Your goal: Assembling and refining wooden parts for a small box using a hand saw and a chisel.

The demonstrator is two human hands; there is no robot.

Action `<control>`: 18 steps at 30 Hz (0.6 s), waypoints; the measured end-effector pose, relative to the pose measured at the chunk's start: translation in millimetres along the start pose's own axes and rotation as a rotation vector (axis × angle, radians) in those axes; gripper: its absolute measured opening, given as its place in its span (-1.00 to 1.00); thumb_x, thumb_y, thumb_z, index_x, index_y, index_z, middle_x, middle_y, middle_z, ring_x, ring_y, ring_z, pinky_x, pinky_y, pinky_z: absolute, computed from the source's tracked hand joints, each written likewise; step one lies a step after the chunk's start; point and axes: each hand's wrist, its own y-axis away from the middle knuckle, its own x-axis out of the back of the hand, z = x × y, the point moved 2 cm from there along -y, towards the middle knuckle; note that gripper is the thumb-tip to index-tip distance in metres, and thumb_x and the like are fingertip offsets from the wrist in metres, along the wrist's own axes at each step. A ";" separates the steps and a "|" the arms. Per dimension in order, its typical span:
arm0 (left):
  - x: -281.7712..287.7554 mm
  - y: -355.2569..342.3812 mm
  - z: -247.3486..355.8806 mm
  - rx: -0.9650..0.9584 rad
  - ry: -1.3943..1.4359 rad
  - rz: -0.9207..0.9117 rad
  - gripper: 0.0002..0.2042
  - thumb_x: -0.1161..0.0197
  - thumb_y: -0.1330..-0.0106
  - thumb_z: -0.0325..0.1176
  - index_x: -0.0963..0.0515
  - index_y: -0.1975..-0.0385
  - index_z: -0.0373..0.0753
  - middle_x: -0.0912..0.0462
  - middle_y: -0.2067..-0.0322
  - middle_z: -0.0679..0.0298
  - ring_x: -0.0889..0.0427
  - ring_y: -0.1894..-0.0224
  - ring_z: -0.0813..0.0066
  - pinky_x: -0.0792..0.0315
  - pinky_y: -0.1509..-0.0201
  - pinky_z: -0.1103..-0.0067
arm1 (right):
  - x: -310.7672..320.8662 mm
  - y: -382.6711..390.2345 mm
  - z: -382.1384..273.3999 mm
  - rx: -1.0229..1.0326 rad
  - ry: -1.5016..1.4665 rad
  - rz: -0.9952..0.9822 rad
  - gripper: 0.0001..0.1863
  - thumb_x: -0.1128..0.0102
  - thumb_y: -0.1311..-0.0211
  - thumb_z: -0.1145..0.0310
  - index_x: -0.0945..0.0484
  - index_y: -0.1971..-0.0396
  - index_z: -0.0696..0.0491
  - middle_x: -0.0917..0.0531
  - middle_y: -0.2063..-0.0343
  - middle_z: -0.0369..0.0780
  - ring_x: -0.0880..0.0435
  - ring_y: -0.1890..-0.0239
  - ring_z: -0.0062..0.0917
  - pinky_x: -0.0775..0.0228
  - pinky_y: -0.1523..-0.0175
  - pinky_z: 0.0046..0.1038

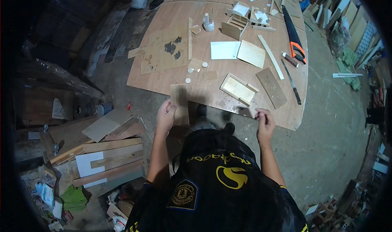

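Observation:
My left hand [165, 117] grips the long side of a thin rectangular wooden board [179, 103], held upright at the table's near edge. Farther right, my right hand [265, 125] is closed, its fingertips pinched at a small light-brown flat piece [247, 112] by the table edge; its exact kind is hard to make out. Between the hands and a little beyond them lies a shallow wooden tray-like box [237, 89] with raised sides. Beside it on the right rests another thin wooden board [271, 88].
On the wooden table [163, 79] are a handsaw [293, 36] with an orange-black handle, a slim dark tool [292, 83], a jar [208, 24], a white panel [223, 50] and small wooden assemblies [235, 26]. Scrap boards [110, 150] are piled on the floor at left.

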 end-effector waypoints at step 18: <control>144.3 -88.8 13.5 -0.122 0.063 -0.100 -0.77 -0.07 -0.39 -0.36 -0.51 0.07 -0.33 -0.54 0.26 0.39 -0.46 0.19 0.70 -0.36 0.06 0.65 | -256.3 -158.4 109.7 0.089 1.292 -0.564 -0.69 -0.06 -0.18 0.32 -0.53 0.05 -0.07 -0.59 0.07 -0.24 -0.56 0.06 -0.24 -0.50 0.04 -0.24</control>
